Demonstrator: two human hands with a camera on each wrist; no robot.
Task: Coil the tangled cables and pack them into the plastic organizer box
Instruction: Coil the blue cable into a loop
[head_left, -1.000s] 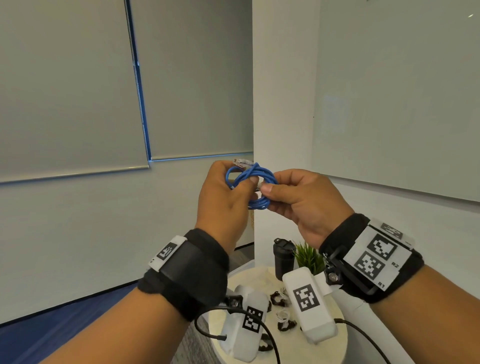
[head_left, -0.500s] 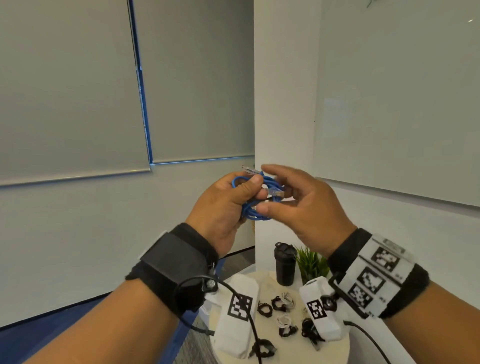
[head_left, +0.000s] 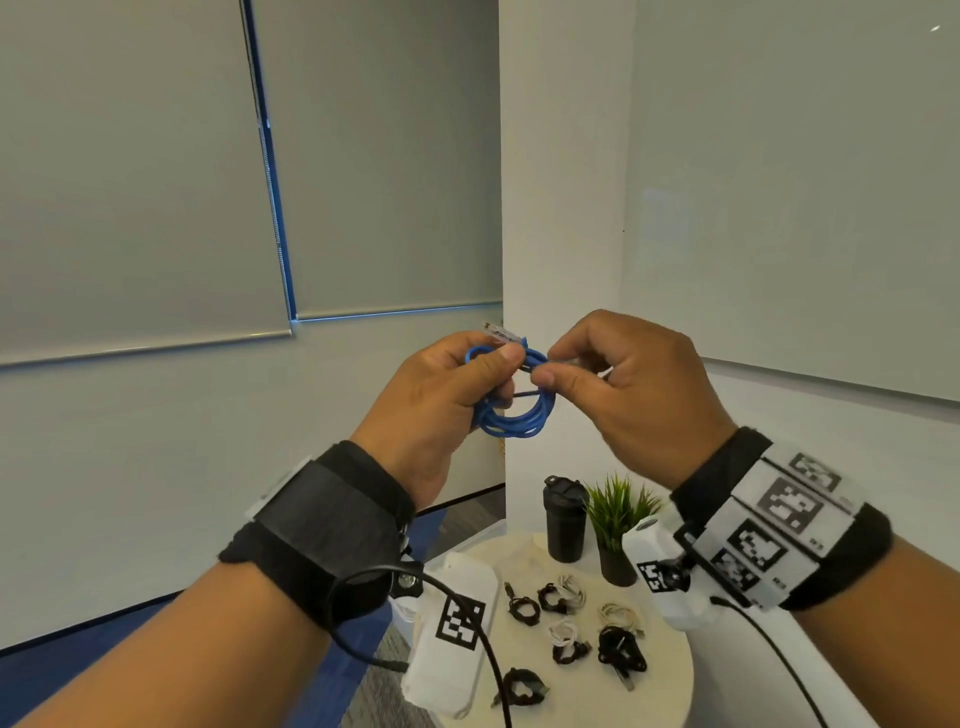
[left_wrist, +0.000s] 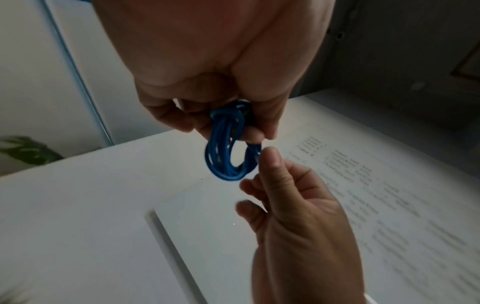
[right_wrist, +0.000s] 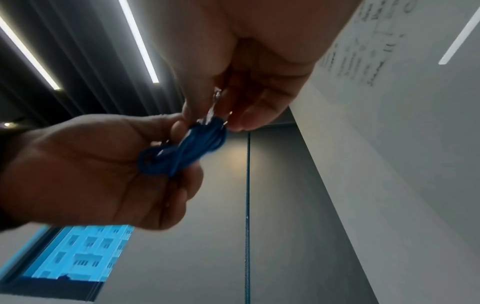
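Observation:
A blue cable (head_left: 511, 413) wound into a small coil hangs at chest height between both hands. My left hand (head_left: 449, 387) grips the coil's left side, thumb pressed over the strands; a clear plug (head_left: 497, 331) sticks out above that thumb. My right hand (head_left: 631, 387) pinches the coil's right side between thumb and forefinger. The left wrist view shows the blue coil (left_wrist: 228, 148) looping below the left fingers with the right fingertips touching it. Seen from the right wrist, the blue bundle (right_wrist: 182, 150) has a clear plug (right_wrist: 214, 107) at the right fingertips. No organizer box is in view.
Below stands a small round white table (head_left: 670, 675) with several coiled black and white cables (head_left: 569, 618), a black tumbler (head_left: 565, 519) and a small potted plant (head_left: 618, 519). A white pillar and a whiteboard wall rise behind; grey blinds cover the window at left.
The coil has dropped slightly and turned so its loop hangs lower. My right hand shifted from covering the coil's front to a thumb-and-forefinger pinch at its right side. The left grip stays.

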